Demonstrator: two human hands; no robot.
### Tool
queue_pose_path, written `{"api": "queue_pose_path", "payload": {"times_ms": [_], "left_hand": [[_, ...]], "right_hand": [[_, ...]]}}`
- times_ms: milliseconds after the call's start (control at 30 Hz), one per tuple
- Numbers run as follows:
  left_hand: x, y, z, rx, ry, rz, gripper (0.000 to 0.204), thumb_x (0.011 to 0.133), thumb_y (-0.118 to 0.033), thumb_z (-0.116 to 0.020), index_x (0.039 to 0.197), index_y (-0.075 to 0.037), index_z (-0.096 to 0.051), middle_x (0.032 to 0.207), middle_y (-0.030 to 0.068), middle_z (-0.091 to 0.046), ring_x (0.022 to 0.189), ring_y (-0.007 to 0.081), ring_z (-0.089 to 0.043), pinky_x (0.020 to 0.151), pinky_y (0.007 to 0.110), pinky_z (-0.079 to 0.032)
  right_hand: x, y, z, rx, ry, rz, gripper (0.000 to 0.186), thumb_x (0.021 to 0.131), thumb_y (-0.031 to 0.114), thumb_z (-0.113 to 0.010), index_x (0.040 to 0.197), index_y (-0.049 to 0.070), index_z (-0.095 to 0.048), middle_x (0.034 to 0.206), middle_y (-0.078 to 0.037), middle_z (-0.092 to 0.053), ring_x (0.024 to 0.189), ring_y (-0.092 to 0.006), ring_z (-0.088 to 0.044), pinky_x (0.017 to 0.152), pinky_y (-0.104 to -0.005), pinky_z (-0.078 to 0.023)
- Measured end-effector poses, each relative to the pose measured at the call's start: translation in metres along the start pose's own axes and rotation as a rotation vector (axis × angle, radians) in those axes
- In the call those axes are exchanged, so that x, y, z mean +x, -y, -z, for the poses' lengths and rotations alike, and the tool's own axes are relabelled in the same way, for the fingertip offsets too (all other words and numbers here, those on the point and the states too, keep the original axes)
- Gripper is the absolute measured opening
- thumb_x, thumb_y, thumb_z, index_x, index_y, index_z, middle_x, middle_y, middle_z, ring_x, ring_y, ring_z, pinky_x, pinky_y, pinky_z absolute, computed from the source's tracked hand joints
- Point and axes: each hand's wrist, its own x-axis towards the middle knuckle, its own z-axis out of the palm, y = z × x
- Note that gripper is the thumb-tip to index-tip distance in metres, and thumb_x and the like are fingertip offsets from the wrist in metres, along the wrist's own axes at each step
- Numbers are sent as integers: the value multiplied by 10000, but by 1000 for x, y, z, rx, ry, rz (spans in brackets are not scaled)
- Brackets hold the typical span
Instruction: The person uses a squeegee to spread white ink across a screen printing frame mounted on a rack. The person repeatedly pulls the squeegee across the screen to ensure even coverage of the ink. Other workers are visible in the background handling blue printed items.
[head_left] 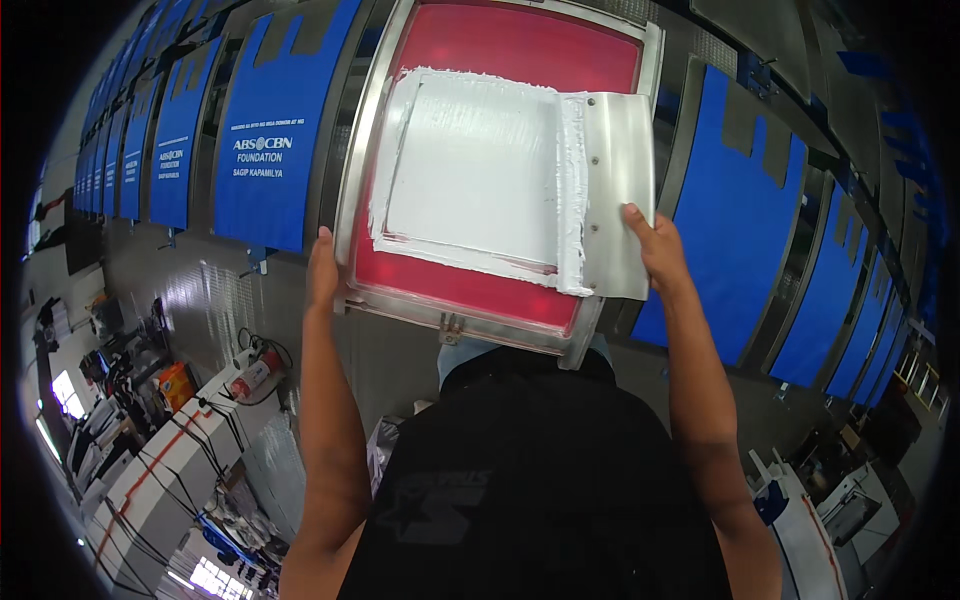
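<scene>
We note a metal frame (370, 150), dull silver, scuffed; inside it a red screen (520, 40), smooth, slight sheen. White paste (475, 170): flat and smooth mid-patch, thick and ragged at edges. Squeegee (620, 180): satin metal, softly reflective. Blue panels (265, 210) look matt, cloth-like; we can't confirm fibre. Black shirt (560, 470): matt cloth.

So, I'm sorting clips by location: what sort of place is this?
Probably a screen-printing workshop: there is a framed red screen with white paste spread on it, a metal squeegee at the paste's edge, and rows of blue panels to either side, some printed in white.
</scene>
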Motion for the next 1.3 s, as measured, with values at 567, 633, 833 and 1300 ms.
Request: {"api": "queue_pose_path", "payload": {"times_ms": [567, 633, 833, 1300], "left_hand": [[-178, -127, -95, -220, 311, -177, 598, 904, -560, -627, 1181, -30, -652, 979, 200, -712, 923, 338, -697, 815, 412, -524], [-197, -151, -112, -226, 396, -183, 642, 882, -582, -644, 1206, -28, -636, 1019, 197, -711, 975, 346, -689, 851, 414, -517], [-237, -171, -167, -132, 423, -176, 722, 853, -622, -654, 1239, -13, -618, 1124, 242, -678, 1092, 381, -641, 947, 442, -480], [-294, -205, -203, -148, 329, -81, 607, 894, -521, -660, 1213, -4, -645, 1031, 200, -709, 970, 306, -684, 855, 400, -517]], "right_hand": [[-124, -50, 198, 118, -450, 160, 504, 932, 388, -686, 1195, -33, -594, 1050, -136, -692, 901, -219, -691, 796, -359, -571], [-135, -59, 238, 132, -531, 121, 524, 928, 385, -689, 1216, -39, -576, 1066, -149, -683, 905, -231, -693, 808, -369, -574], [-136, -76, 313, 240, -576, 131, 511, 910, 383, -714, 1172, -37, -587, 1023, -148, -692, 879, -239, -695, 780, -387, -578], [-101, -61, 365, 227, -340, 110, 445, 937, 388, -681, 1149, 1, -630, 1014, -101, -708, 858, -182, -685, 765, -332, -556]]}}
